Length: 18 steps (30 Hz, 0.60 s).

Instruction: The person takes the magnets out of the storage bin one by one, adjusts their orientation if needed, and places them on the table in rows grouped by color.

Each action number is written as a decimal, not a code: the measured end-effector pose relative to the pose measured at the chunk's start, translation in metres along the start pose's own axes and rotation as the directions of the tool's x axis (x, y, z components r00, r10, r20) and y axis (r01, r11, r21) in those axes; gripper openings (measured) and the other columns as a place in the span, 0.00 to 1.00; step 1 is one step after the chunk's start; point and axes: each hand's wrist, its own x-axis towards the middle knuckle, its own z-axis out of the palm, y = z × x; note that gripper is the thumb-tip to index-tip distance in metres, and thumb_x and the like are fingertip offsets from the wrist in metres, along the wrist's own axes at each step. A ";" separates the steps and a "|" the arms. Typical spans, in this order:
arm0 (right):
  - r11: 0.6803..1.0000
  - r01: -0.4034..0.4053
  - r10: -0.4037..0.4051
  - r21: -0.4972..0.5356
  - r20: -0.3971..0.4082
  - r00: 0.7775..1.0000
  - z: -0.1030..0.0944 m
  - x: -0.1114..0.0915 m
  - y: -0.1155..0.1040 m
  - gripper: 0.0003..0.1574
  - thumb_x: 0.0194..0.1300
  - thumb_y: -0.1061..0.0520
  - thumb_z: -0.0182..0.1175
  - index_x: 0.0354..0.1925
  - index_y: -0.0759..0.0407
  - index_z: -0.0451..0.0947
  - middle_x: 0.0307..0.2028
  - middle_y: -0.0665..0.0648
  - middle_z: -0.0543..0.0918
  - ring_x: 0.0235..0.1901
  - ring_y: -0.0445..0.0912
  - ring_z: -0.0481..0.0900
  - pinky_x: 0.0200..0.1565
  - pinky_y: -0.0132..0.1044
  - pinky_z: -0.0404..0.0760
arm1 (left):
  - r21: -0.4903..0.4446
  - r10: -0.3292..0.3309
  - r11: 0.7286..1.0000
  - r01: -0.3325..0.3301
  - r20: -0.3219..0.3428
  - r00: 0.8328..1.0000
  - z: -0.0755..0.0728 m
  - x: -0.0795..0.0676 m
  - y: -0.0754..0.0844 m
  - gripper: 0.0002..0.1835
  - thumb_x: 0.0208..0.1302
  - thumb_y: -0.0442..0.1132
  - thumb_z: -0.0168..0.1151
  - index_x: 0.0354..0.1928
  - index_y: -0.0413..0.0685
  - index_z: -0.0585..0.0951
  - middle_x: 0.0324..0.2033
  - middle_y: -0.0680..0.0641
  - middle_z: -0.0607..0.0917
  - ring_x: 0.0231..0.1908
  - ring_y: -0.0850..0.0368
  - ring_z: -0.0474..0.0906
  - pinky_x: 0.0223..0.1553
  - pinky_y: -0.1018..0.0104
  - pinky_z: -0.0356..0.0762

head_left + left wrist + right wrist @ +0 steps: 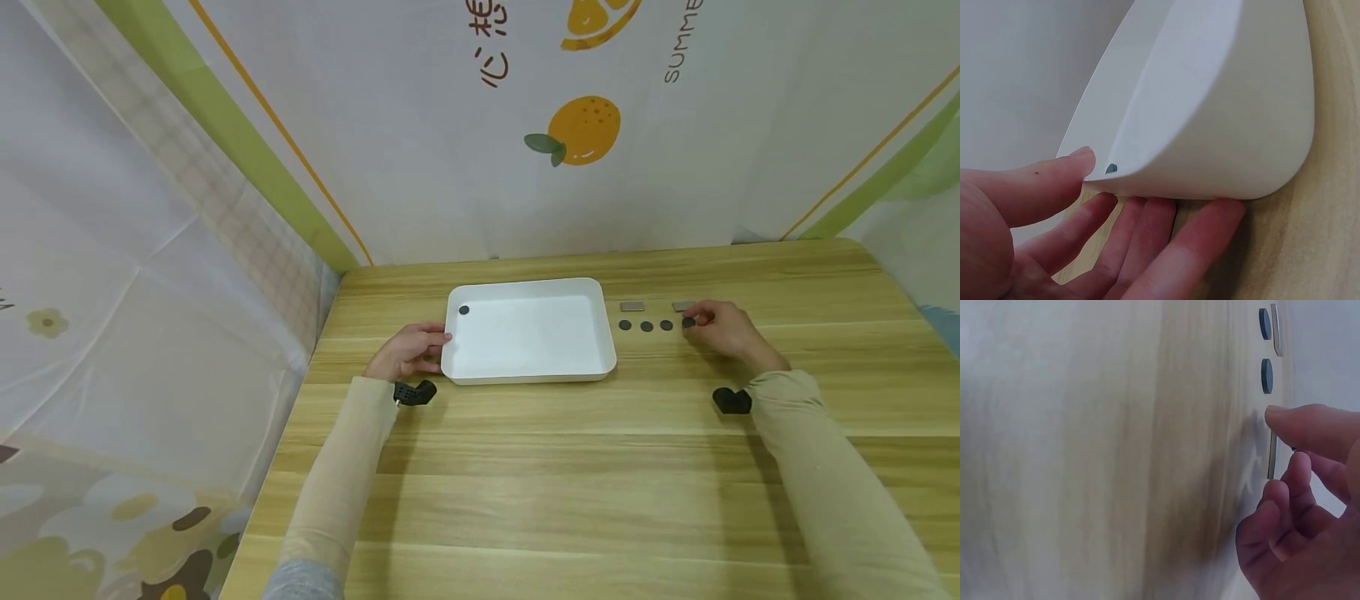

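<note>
A shallow white tray [525, 380] lies on the wooden table, with one small black disc [464, 310] inside near its far left corner. My left hand [416, 348] grips the tray's left side; in the left wrist view its thumb [1054, 187] is at the rim and its fingers press the outer wall. To the right of the tray, my right hand [726, 330] pinches a black disc [688, 322] between thumb and fingers. In the right wrist view that disc is mostly hidden by the thumb [1310, 428].
Several more black discs [647, 327] form a row between the tray and my right hand. Behind them lie two flat grey rectangular pieces [632, 307], one partly behind my right fingers. A white printed curtain [450, 208] hangs along the table's back edge.
</note>
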 end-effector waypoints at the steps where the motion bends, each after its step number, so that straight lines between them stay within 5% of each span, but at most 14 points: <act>1: 1.000 0.001 -0.001 -0.002 0.001 1.000 0.000 0.000 0.001 0.21 0.66 0.57 0.59 0.53 0.69 0.75 0.39 0.62 0.74 0.37 0.52 0.70 0.37 0.37 0.69 | 0.000 0.000 1.000 0.000 -0.001 1.000 0.000 0.000 0.000 0.26 0.71 0.36 0.54 0.69 0.42 0.65 0.53 0.42 0.79 0.38 0.59 0.81 0.36 0.62 0.84; 18: 1.000 -0.002 0.002 -0.002 0.003 1.000 0.001 0.000 0.000 0.22 0.65 0.58 0.59 0.53 0.72 0.75 0.43 0.69 0.78 0.43 0.57 0.73 0.41 0.39 0.71 | 0.002 -0.007 1.000 0.007 0.004 1.000 0.000 0.000 0.000 0.26 0.71 0.36 0.54 0.69 0.42 0.65 0.56 0.40 0.78 0.40 0.57 0.82 0.39 0.59 0.85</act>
